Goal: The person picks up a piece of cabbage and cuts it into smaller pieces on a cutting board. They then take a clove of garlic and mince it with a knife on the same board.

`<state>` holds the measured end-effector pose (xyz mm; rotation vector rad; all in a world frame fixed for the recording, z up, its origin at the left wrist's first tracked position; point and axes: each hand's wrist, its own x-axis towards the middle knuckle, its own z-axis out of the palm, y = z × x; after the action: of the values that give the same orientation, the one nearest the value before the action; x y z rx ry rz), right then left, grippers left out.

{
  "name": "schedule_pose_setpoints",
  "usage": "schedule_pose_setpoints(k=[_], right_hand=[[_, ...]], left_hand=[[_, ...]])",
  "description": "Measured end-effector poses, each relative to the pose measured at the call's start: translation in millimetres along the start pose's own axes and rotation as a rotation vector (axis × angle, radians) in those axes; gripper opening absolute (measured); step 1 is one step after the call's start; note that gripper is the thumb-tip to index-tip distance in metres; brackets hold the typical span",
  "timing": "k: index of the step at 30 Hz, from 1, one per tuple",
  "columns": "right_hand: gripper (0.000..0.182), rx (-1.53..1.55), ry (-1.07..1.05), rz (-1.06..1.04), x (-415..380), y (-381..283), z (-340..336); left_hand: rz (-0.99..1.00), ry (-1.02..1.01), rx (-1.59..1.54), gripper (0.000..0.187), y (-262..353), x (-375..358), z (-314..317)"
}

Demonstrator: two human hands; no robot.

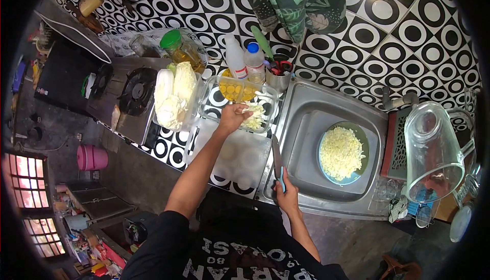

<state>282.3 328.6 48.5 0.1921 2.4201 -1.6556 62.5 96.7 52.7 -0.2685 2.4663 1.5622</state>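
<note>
My left hand (pixel 235 117) is over the clear divided container (pixel 208 110), its fingers pinched on pale chopped cabbage (pixel 254 118). Round yellow-orange slices (pixel 235 92) fill another compartment of that container. In my right hand (pixel 287 196) is a knife (pixel 277 157) with a light blue handle, its blade pointing away from me beside the sink's left rim. A translucent cutting board (pixel 235 152) lies on the counter between my arms. Left of the container, whole napa cabbages (pixel 173 93) sit in a clear tub.
The steel sink (pixel 306 122) holds a bowl (pixel 363 144) of finely chopped pale pieces. Behind the container stand a white bottle (pixel 235 58), a blue-capped bottle (pixel 254 63) and a utensil cup (pixel 278 82). A gas stove (pixel 137 92) is at left, a large glass jar (pixel 434 147) at right.
</note>
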Motion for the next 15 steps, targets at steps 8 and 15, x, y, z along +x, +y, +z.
schedule_pose_setpoints(k=[8, 15], right_hand=[[0.052, 0.010, -0.012, 0.055, -1.2, 0.6, -3.8], [0.052, -0.024, -0.019, 0.046, -2.7, -6.9, -4.1]], left_hand=[[0.039, 0.039, -0.122, 0.027, -15.8, 4.4, -0.1], [0.180, 0.149, -0.252, 0.022, -4.2, -21.3, -4.9]])
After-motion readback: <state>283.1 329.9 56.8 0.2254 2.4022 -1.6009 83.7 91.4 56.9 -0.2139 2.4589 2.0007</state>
